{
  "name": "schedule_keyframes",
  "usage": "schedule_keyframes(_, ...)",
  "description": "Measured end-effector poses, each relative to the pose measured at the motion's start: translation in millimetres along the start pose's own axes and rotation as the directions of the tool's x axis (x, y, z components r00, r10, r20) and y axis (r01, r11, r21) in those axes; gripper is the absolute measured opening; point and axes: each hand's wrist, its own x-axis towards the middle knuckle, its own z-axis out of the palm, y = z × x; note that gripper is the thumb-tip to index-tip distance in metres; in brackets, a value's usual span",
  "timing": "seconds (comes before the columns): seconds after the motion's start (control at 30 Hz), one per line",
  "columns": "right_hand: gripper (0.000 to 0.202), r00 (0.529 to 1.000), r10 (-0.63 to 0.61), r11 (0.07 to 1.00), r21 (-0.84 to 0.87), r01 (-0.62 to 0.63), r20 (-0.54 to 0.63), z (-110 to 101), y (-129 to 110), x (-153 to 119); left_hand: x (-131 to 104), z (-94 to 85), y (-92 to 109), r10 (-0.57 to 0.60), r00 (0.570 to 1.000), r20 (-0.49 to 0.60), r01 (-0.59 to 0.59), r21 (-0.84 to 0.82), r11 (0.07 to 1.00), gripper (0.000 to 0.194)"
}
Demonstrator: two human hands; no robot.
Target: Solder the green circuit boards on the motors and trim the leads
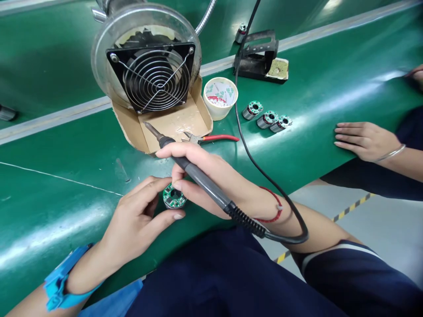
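A small round motor with a green circuit board on top (174, 197) stands on the green bench at the centre. My left hand (135, 220) holds it from the left, fingers behind and thumb in front. My right hand (211, 178) has a soldering iron (205, 180) lying between thumb and index finger, its tip pointing up and left over a cardboard tray. The thumb and a finger of that hand pinch at the board's upper right edge; what is between them is too small to tell. A thin white wire (62, 177) runs along the bench towards my left hand.
Behind are a fan with a wire guard (159, 86), the cardboard tray (132, 132), red-handled cutters (220, 138), a white tub (220, 110), several motors (252, 110) and an iron stand (254, 68). The iron's cable loops right. Another person's hand (368, 141) rests at the right.
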Motion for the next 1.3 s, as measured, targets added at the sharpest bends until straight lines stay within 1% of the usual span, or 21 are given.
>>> schedule_keyframes(0.17, 0.039, 1.0, 0.01, 1.0, 0.002, -0.01, 0.0, 2.0, 6.5, -5.1, 0.5, 4.0, -3.6, -0.013, 1.0, 0.022, 0.013, 0.007, 1.0, 0.04)
schedule_keyframes(0.27, 0.044, 0.996, -0.006, 0.999, 0.037, 0.009, -0.085, 5.7, 12.7, -10.8, 5.9, 5.6, -6.2, -0.036, 0.999, 0.021, 0.036, -0.003, 0.999, 0.035)
schedule_keyframes(0.3, 0.05, 0.993, -0.018, 1.0, 0.0, 0.018, -0.118, 7.8, 15.4, -12.8, 8.6, 6.3, -7.4, -0.047, 0.999, 0.011, 0.047, 0.005, 0.999, 0.031)
schedule_keyframes(0.37, 0.061, 0.988, -0.03, 0.987, -0.16, 0.005, -0.153, 12.9, 21.9, -15.7, 14.5, 8.2, -11.6, -0.084, 0.996, -0.009, 0.084, 0.053, 0.995, 0.024)
schedule_keyframes(0.43, 0.061, 0.991, -0.012, 0.939, -0.341, -0.034, -0.133, 18.3, 29.6, -16.5, 19.4, 10.7, -18.5, -0.15, 0.989, -0.003, 0.15, 0.102, 0.983, 0.025)
schedule_keyframes(0.47, 0.057, 0.994, 0.005, 0.908, -0.416, -0.052, -0.114, 20.6, 33.7, -16.2, 21.1, 12.0, -22.7, -0.194, 0.981, 0.01, 0.192, 0.095, 0.977, 0.03)
schedule_keyframes(0.5, 0.053, 0.995, 0.02, 0.875, -0.48, -0.063, -0.095, 22.5, 37.8, -15.5, 22.1, 13.0, -27.1, -0.239, 0.971, 0.025, 0.237, 0.059, 0.97, 0.038)
schedule_keyframes(0.57, 0.048, 0.999, 0.021, 0.817, -0.575, -0.042, -0.043, 24.3, 45.0, -13.6, 22.8, 14.0, -34.8, -0.309, 0.95, 0.049, 0.312, -0.084, 0.946, 0.053)
schedule_keyframes(0.63, 0.048, 1.0, -0.017, 0.794, -0.608, 0.019, 0.009, 24.5, 49.3, -11.9, 22.8, 13.5, -38.9, -0.329, 0.944, 0.042, 0.328, -0.265, 0.907, 0.064)
schedule_keyframes(0.7, 0.047, 0.997, -0.078, 0.818, -0.571, 0.076, 0.021, 25.1, 49.4, -11.1, 23.3, 12.3, -38.2, -0.322, 0.946, 0.017, 0.301, -0.41, 0.861, 0.068)
schedule_keyframes(0.77, 0.047, 0.988, -0.152, 0.853, -0.508, 0.121, -0.018, 27.3, 46.8, -11.1, 24.1, 11.5, -33.4, -0.31, 0.951, 0.01, 0.271, -0.508, 0.817, 0.07)
schedule_keyframes(0.87, 0.039, 0.967, -0.247, 0.874, -0.444, 0.197, -0.057, 33.5, 43.0, -11.6, 24.8, 11.0, -22.9, -0.266, 0.963, 0.031, 0.239, -0.549, 0.801, 0.073)
schedule_keyframes(0.93, 0.032, 0.954, -0.291, 0.87, -0.436, 0.229, -0.079, 36.6, 42.6, -11.9, 24.9, 9.1, -16.4, -0.207, 0.978, 0.029, 0.195, -0.476, 0.857, 0.075)
schedule_keyframes(0.97, 0.03, 0.946, -0.305, 0.869, -0.438, 0.23, -0.108, 36.8, 42.7, -12.0, 25.2, 7.0, -13.7, -0.17, 0.985, 0.008, 0.16, -0.388, 0.908, 0.074)
schedule_keyframes(1.0, 0.028, 0.937, -0.314, 0.87, -0.441, 0.218, -0.156, 36.1, 42.6, -12.1, 25.8, 4.1, -11.6, -0.132, 0.991, -0.016, 0.123, -0.26, 0.958, 0.069)
schedule_keyframes(1.03, 0.028, 0.921, -0.321, 0.875, -0.441, 0.2, -0.22, 34.3, 42.3, -12.4, 26.7, 0.6, -10.1, -0.086, 0.996, -0.035, 0.082, -0.102, 0.991, 0.057)
schedule_keyframes(1.07, 0.028, 0.903, -0.32, 0.884, -0.433, 0.175, -0.288, 31.5, 41.5, -13.0, 27.9, -3.2, -9.4, -0.039, 0.998, -0.045, 0.041, 0.061, 0.997, 0.042)
schedule_keyframes(1.1, 0.03, 0.887, -0.308, 0.895, -0.42, 0.149, -0.344, 28.1, 40.3, -14.0, 29.2, -7.0, -9.5, -0.002, 0.999, -0.039, 0.01, 0.197, 0.98, 0.024)
schedule_keyframes(1.13, 0.033, 0.877, -0.291, 0.907, -0.403, 0.124, -0.383, 24.4, 38.8, -15.4, 30.3, -10.4, -10.4, 0.021, 1.0, -0.021, -0.014, 0.284, 0.959, 0.011)
schedule_keyframes(1.2, 0.038, 0.878, -0.246, 0.927, -0.364, 0.089, -0.411, 16.9, 35.5, -20.2, 31.5, -14.4, -14.1, 0.009, 1.0, 0.021, -0.015, 0.328, 0.945, 0.016)
schedule_keyframes(1.3, 0.039, 0.89, -0.222, 0.942, -0.324, 0.09, -0.399, 8.9, 31.3, -31.8, 29.2, -13.1, -22.1, -0.099, 0.993, 0.057, 0.082, 0.251, 0.964, 0.015)
